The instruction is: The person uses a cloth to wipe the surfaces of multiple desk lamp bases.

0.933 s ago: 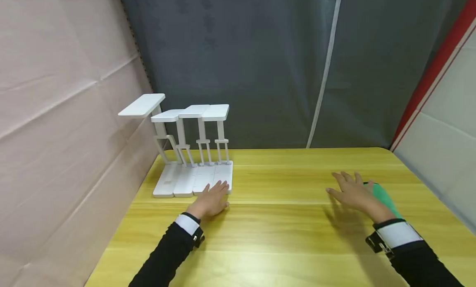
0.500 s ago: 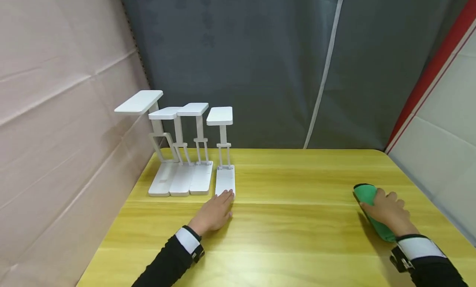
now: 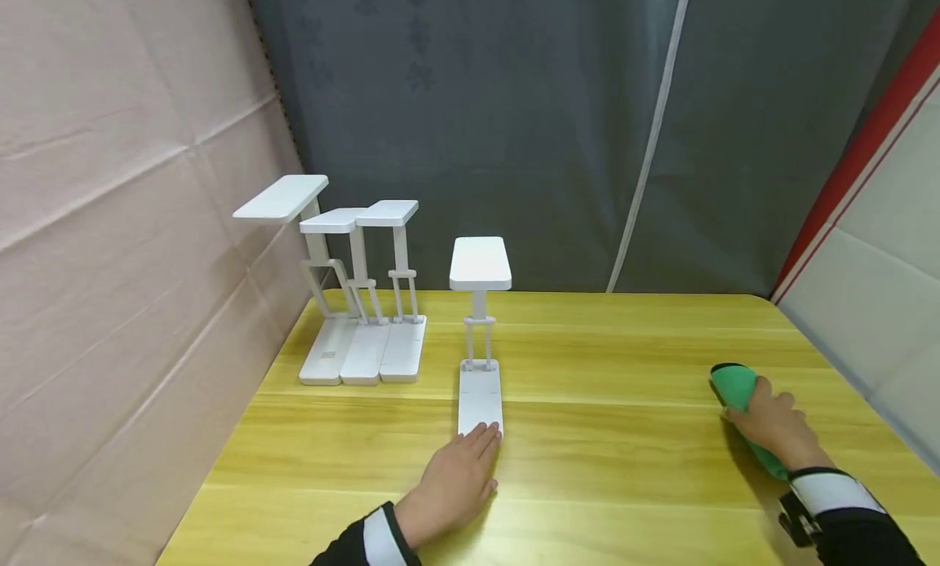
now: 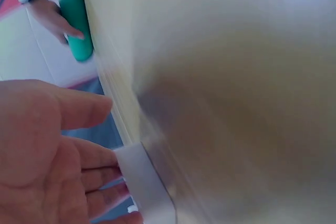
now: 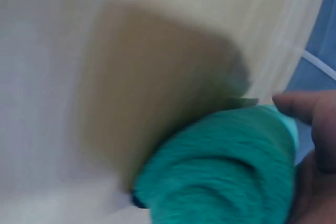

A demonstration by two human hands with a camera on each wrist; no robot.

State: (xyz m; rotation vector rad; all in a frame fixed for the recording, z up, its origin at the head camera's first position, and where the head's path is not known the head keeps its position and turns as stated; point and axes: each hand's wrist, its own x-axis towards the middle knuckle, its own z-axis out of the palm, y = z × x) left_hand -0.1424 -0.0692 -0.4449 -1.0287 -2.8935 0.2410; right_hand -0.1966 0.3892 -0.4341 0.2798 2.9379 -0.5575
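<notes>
My left hand (image 3: 455,476) rests its straight fingers on the front end of the base of a white folding phone stand (image 3: 480,264), which stands upright apart from the others. In the left wrist view the fingertips lie on the edge of that base (image 4: 147,184), the thumb held away from it. Over at the right, my right hand (image 3: 782,426) grips a rolled green towel (image 3: 734,385) lying on the table, its far end dark. The towel's coiled end (image 5: 220,171) fills the lower part of the right wrist view, with the thumb at its side.
Several more white folding stands (image 3: 402,350) stand side by side at the back left, close to the pale left wall (image 3: 132,264). A grey curtain (image 3: 477,126) hangs behind the yellow wooden table (image 3: 602,362), and a white wall with a red band (image 3: 866,150) borders the right.
The left hand has drawn one stand out of the row, rightward and toward me. The right hand has come down onto the green towel and gripped it.
</notes>
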